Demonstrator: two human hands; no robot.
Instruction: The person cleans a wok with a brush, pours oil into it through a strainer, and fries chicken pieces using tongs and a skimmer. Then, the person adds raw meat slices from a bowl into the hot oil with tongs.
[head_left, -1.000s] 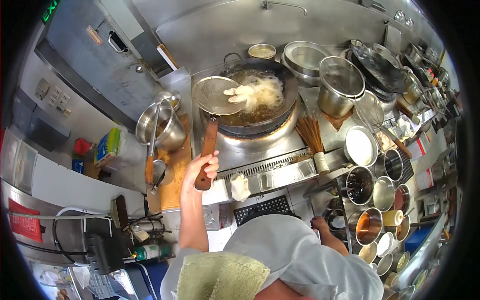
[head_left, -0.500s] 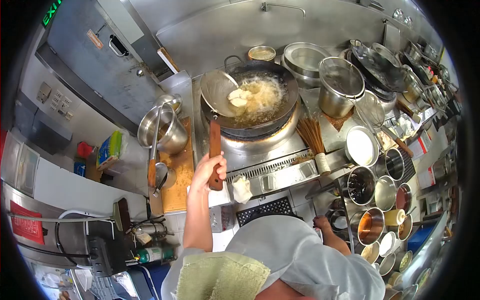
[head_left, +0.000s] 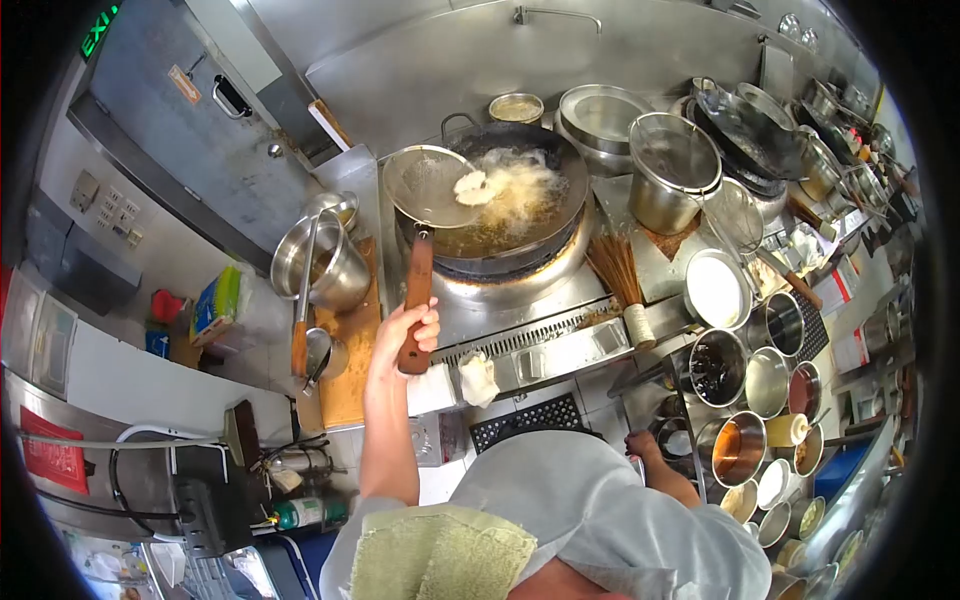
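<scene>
My left hand (head_left: 408,335) is wrapped around the wooden handle of a wire-mesh skimmer (head_left: 425,190). The skimmer's round bowl is tilted over the left side of a large black wok (head_left: 480,240). Pale, whitish pieces of food (head_left: 472,187) lie at the bowl's right edge, beside bubbling oil (head_left: 525,195). Some steam or foam blurs the oil's surface. Low at my side, my right hand (head_left: 645,443) hangs near the sauce rack, its fingers curled in shade by a small pale thing that I cannot make out.
A steel pot (head_left: 320,265) with a ladle (head_left: 307,280) stands left of the stove. To the right are a bamboo brush (head_left: 620,285), a tall pot (head_left: 672,190) under a strainer, and several sauce containers (head_left: 735,448). A crumpled white cloth (head_left: 479,380) hangs at the stove's front edge.
The skimmer has risen and shifted slightly left, its mesh now turned more toward view. Fewer pale pieces show at its edge. My right hand stays in place.
</scene>
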